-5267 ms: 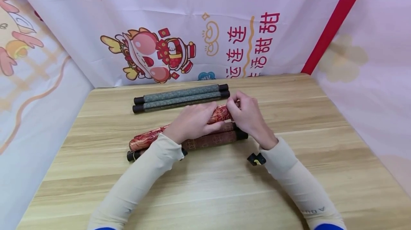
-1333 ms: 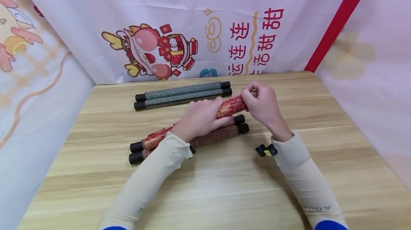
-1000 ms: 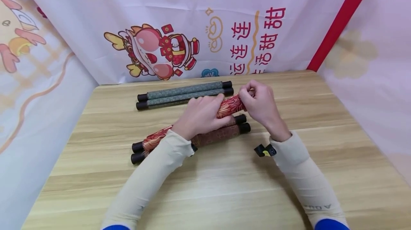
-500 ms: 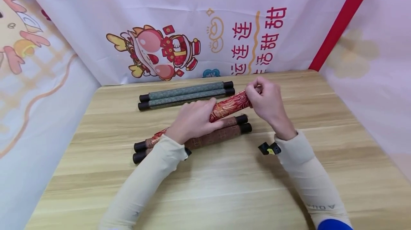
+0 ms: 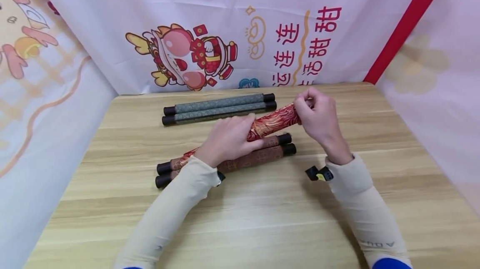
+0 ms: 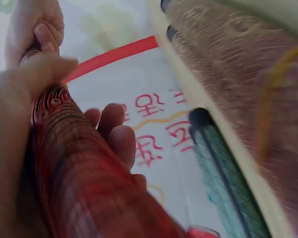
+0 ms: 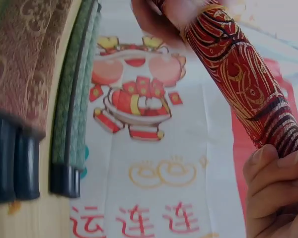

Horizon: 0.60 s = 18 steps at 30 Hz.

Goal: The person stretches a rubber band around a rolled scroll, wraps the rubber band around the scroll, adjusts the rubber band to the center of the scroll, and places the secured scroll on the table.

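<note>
Head view: the person's left hand (image 5: 226, 139) had its grip curled round the middle of a red-and-gold patterned, fabric-like cylindrical roll (image 5: 275, 122); the right hand (image 5: 318, 112) had its grip folded tightly round the roll's right end; the roll slanted over two black-capped, brown patterned scrolls (image 5: 255, 159), though contact between them could not be told; two slim, black-capped teal scrolls (image 5: 220, 103) lay side by side farther back on the pale wood-grain worktop (image 5: 255, 235).
</note>
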{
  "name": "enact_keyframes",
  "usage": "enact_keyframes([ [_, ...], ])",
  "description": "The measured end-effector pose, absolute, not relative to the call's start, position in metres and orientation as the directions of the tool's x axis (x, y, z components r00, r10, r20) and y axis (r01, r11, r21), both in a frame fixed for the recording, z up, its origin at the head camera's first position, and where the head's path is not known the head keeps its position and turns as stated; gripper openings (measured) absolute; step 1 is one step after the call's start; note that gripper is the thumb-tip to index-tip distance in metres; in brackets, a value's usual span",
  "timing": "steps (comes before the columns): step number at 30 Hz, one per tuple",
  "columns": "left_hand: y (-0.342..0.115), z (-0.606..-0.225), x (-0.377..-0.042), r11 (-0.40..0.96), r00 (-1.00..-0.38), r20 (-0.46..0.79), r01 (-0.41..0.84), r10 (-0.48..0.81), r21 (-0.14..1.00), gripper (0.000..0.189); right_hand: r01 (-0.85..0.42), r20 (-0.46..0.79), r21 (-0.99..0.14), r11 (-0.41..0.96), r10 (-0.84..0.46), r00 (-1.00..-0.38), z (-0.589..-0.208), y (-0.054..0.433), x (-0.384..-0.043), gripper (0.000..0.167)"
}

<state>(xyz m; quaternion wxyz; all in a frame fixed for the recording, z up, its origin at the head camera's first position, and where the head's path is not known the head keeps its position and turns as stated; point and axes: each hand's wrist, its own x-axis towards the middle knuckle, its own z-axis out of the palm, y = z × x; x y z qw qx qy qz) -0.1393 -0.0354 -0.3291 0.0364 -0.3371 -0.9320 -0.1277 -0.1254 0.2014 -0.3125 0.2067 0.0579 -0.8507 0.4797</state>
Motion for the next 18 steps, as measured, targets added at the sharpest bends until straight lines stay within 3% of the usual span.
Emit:
enact_keyframes([
  [5,-0.018,-0.319,-0.142,0.712,-0.768,0.171,0.638,0.617,0.295,0.049,-0.319,0.423,-0.783,0.534,0.081,-0.902,-0.313,0.195,-0.123,0.022],
  [13,-0.056,-0.337,-0.139,0.743,-0.774,0.115,0.631,0.623,0.222,0.041,-0.283,0.406,-0.794,0.538,0.124,-0.905,-0.315,0.202,-0.126,0.022],
  [18,-0.046,-0.334,-0.143,0.725,-0.778,0.148,0.625,0.611,0.29,0.047,-0.301,0.405,-0.801,0.517,0.099,-0.909,-0.317,0.196,-0.127,0.021],
])
